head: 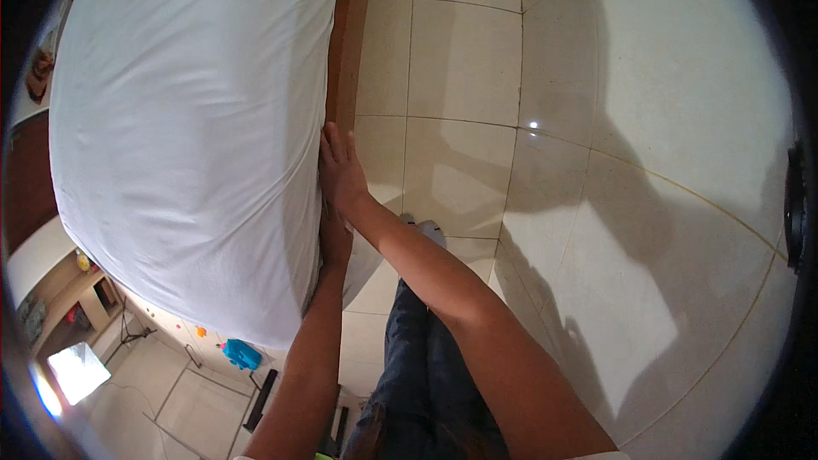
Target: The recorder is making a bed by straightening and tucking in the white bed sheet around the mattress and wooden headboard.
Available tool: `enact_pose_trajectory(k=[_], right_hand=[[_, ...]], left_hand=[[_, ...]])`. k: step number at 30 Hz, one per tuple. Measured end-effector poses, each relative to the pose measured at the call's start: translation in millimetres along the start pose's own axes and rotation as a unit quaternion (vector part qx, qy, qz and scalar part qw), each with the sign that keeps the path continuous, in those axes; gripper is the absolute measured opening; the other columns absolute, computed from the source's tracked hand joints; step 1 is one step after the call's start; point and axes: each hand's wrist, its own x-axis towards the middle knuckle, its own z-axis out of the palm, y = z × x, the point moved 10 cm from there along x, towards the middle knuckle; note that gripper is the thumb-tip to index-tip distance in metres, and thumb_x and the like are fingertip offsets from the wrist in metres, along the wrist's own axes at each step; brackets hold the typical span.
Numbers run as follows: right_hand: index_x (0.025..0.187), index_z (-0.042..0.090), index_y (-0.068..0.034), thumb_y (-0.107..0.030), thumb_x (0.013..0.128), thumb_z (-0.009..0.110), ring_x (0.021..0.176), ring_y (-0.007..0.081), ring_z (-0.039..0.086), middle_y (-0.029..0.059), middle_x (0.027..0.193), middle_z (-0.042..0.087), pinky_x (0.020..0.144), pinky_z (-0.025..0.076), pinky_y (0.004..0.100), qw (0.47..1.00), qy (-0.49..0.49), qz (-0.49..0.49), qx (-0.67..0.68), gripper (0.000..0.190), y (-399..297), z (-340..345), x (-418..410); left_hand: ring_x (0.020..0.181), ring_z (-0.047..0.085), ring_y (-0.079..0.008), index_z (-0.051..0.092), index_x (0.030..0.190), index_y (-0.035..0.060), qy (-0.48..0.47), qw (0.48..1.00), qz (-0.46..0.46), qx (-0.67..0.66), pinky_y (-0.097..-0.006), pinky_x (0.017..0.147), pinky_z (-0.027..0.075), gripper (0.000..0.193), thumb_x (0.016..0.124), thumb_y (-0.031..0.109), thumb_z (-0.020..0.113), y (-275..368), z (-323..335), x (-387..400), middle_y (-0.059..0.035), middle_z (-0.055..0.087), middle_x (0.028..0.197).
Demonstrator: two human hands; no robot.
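Observation:
A white fitted sheet [192, 115] covers a mattress on the left, with creases running diagonally near its lower corner. My right hand [342, 169] lies against the mattress's side edge, fingers pointing up along the wooden bed frame [348, 51]. Just below it, my left hand [335, 236] is at the same edge, its fingers mostly hidden by the right hand and the sheet. Whether either hand grips the cloth cannot be told. A loose piece of white cloth [364, 268] hangs beside my left wrist.
Pale floor tiles [460, 64] and a tiled wall [690, 64] lie to the right. A lit lamp panel [79, 372], a black stand [128, 335], wooden shelves [70, 297] and a blue object [241, 354] are at lower left. My feet stand beside the bed.

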Motion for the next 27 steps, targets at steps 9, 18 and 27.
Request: enact_pose_trajectory(k=[9, 18, 27], right_hand=[[0.131, 0.023, -0.005, -0.034, 0.080, 0.043, 0.124, 0.0381, 0.014, 0.0143, 0.137, 0.017, 0.095, 0.013, 0.0584, 0.966, -0.107, 0.013, -0.233, 0.062, -28.7, 5.1, 16.4], [0.123, 0.031, 0.005, -0.001, 0.075, 0.040, 0.125, 0.0319, 0.016, 0.0177, 0.135, 0.015, 0.097, 0.030, 0.0357, 0.933, 0.108, -0.078, 0.335, 0.049, -26.8, 48.9, -77.0], [0.124, 0.028, 0.004, -0.001, 0.074, 0.044, 0.121, 0.0348, 0.022, 0.0224, 0.130, 0.024, 0.099, 0.025, 0.0358, 0.669, 0.084, 0.167, 0.720, 0.053, -67.1, 51.3, -105.2]], left_hand=[[0.126, 0.017, -0.0256, 0.014, 0.130, -0.0023, -0.044, 0.977, -0.171, -0.120, -0.0323, 0.103, 0.012, 0.054, 0.080, 0.003, 0.035, 2.5, -47.4, -72.6, -0.0163, 0.016, 0.136], [0.124, 0.018, -0.0261, 0.014, 0.128, -0.0064, 0.021, 0.985, -0.106, -0.132, -0.0320, 0.103, 0.014, 0.054, 0.077, -0.005, 0.033, 14.7, -13.8, -125.1, -0.0169, 0.019, 0.134], [0.123, 0.019, -0.0272, 0.015, 0.129, -0.0013, -0.059, 0.942, -0.055, 0.324, -0.0357, 0.102, 0.015, 0.055, 0.084, 0.022, 0.036, 1.4, 20.3, -143.5, -0.0161, 0.020, 0.133]])
